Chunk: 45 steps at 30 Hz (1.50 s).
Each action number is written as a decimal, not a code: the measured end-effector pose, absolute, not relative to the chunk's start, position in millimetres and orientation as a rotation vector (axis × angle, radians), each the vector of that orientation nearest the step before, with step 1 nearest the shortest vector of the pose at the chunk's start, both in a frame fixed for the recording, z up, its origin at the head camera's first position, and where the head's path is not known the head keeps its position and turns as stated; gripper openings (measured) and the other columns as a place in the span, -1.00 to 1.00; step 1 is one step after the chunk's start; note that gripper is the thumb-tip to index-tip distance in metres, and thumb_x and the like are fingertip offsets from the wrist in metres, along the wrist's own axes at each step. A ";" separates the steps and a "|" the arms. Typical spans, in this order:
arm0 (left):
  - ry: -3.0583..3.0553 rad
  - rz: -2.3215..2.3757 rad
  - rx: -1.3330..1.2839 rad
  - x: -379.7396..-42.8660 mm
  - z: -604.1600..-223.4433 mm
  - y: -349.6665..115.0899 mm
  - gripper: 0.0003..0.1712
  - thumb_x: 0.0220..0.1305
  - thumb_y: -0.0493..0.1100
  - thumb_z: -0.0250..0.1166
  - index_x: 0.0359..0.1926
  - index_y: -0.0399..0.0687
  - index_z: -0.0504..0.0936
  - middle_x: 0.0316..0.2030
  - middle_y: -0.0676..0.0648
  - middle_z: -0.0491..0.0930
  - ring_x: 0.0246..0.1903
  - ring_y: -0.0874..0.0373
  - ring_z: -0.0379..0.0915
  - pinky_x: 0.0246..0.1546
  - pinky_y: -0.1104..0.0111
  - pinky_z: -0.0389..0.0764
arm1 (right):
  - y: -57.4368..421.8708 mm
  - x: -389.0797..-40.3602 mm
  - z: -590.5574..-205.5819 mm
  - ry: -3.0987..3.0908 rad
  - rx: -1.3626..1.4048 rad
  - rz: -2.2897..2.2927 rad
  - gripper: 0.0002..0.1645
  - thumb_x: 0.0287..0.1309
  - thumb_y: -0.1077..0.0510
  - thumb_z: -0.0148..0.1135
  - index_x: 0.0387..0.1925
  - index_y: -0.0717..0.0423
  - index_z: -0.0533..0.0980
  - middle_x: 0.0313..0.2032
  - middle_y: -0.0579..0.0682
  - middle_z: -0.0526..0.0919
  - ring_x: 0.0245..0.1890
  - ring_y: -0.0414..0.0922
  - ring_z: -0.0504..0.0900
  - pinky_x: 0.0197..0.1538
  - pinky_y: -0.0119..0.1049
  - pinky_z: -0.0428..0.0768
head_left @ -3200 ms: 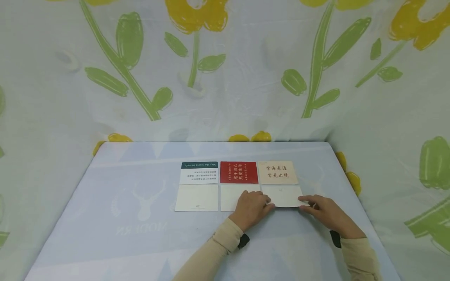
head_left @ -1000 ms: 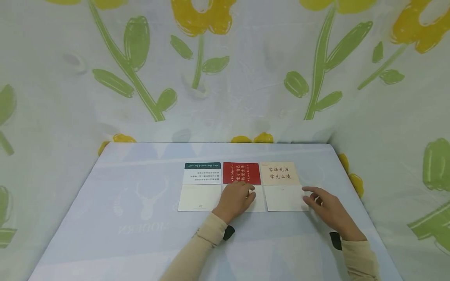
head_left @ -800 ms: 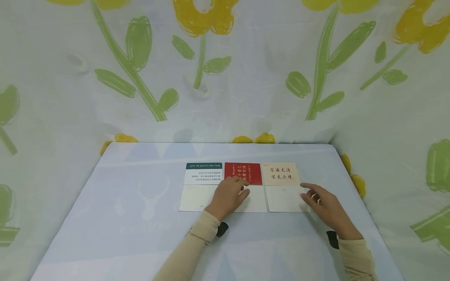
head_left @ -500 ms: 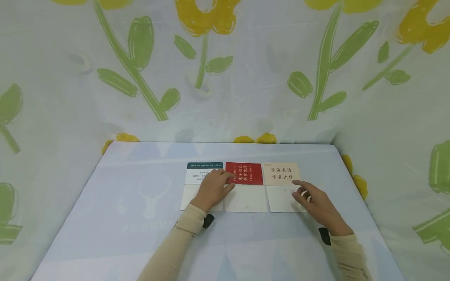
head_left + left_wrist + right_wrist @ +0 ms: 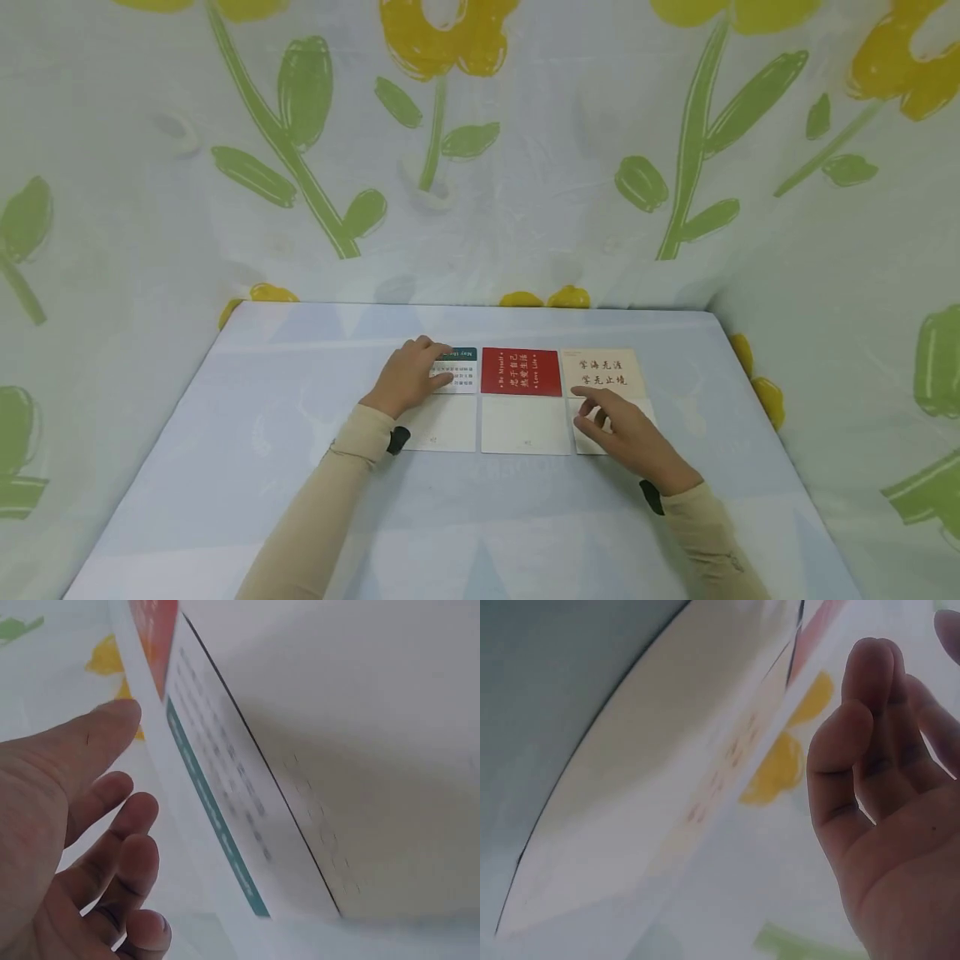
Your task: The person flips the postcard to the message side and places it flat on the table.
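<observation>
Green-banded card (image 5: 463, 377) beneath a loose left hand (image 5: 407, 377), white card (image 5: 642, 407) beneath an equally loose right hand (image 5: 626, 435)

From my feed I'm seeing a pale blue tabletop (image 5: 225, 492), whitish cloth (image 5: 525, 217) behind and both sides, splashed with big yellow flowers (image 5: 482, 42) and chunky green leaves (image 5: 305, 93).

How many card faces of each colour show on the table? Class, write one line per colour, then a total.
White faces, in the row nearer the person: 3
Green-and-white face: 1
Red face: 1
Cream face: 1
Total: 6
</observation>
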<state>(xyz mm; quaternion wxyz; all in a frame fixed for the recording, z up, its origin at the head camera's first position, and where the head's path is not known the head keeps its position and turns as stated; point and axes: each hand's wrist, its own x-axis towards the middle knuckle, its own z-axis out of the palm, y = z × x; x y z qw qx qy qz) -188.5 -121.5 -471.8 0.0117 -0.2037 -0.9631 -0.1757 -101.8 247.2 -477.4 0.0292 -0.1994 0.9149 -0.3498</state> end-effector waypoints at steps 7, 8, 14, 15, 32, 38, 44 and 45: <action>-3.068 -0.511 -0.603 -197.8 -468.6 -144.9 -0.36 0.26 0.02 0.46 0.29 -0.13 0.56 0.15 -0.21 0.53 0.07 -0.14 0.47 0.14 -0.02 0.48 | 218.5 -106.8 -477.1 2.808 -0.652 -1.044 -0.34 0.32 0.07 0.36 0.38 0.07 0.40 -0.04 -0.11 0.58 -0.16 -0.17 0.55 -0.21 -0.30 0.58; -3.081 -0.500 -0.593 -198.8 -468.2 -147.4 -0.34 0.26 0.03 0.46 0.31 -0.13 0.55 0.17 -0.21 0.52 0.08 -0.15 0.46 0.15 -0.02 0.47 | 215.1 -108.1 -477.3 2.810 -0.658 -1.038 -0.34 0.32 0.06 0.36 0.39 0.06 0.40 -0.03 -0.09 0.58 -0.14 -0.16 0.55 -0.22 -0.30 0.59; -3.130 -0.431 -0.576 -205.3 -466.4 -161.8 -0.26 0.24 0.06 0.47 0.35 -0.16 0.50 0.23 -0.25 0.48 0.14 -0.19 0.42 0.18 -0.07 0.44 | 197.6 -118.2 -475.8 2.827 -0.715 -0.974 -0.33 0.32 0.04 0.36 0.38 0.10 0.39 0.07 -0.02 0.57 -0.05 -0.11 0.57 -0.11 -0.20 0.62; -3.135 -0.424 -0.574 -206.5 -466.5 -164.2 -0.25 0.24 0.06 0.47 0.36 -0.17 0.49 0.23 -0.25 0.47 0.14 -0.20 0.41 0.18 -0.07 0.44 | 195.0 -120.2 -475.0 2.830 -0.721 -0.962 -0.32 0.32 0.03 0.35 0.39 0.10 0.39 0.08 0.00 0.56 -0.04 -0.10 0.57 -0.07 -0.16 0.62; -3.274 -0.532 -0.440 -214.9 -477.2 -179.4 -0.12 0.26 0.10 0.44 0.46 -0.19 0.34 0.30 -0.31 0.38 0.21 -0.23 0.33 0.28 -0.10 0.34 | 159.7 -151.4 -466.2 2.841 -0.742 -0.890 -0.27 0.33 -0.04 0.34 0.43 0.04 0.35 0.28 0.05 0.46 0.24 0.01 0.46 0.24 0.03 0.51; -3.311 -0.473 -0.442 -217.8 -474.4 -177.0 -0.12 0.21 0.12 0.48 0.43 -0.18 0.40 0.26 -0.29 0.38 0.14 -0.22 0.35 0.23 -0.07 0.40 | 141.4 -162.6 -469.1 2.842 -0.702 -0.846 -0.26 0.31 -0.05 0.35 0.43 0.01 0.35 0.28 0.05 0.46 0.24 -0.01 0.44 0.25 -0.03 0.51; -3.345 -0.437 -0.405 -217.3 -470.4 -171.4 -0.15 0.21 0.10 0.48 0.42 -0.18 0.42 0.25 -0.28 0.38 0.13 -0.21 0.34 0.22 -0.07 0.40 | 121.8 -172.2 -476.9 2.837 -0.709 -0.765 -0.22 0.28 -0.10 0.38 0.44 0.00 0.36 0.17 0.01 0.50 0.07 -0.10 0.47 0.13 -0.19 0.58; -3.350 -0.435 -0.397 -216.7 -469.4 -170.6 -0.15 0.21 0.10 0.48 0.42 -0.17 0.43 0.25 -0.28 0.38 0.13 -0.21 0.34 0.22 -0.06 0.40 | 118.7 -173.7 -477.6 2.833 -0.691 -0.759 -0.21 0.27 -0.11 0.38 0.45 -0.01 0.35 0.16 -0.01 0.50 0.05 -0.12 0.46 0.12 -0.21 0.58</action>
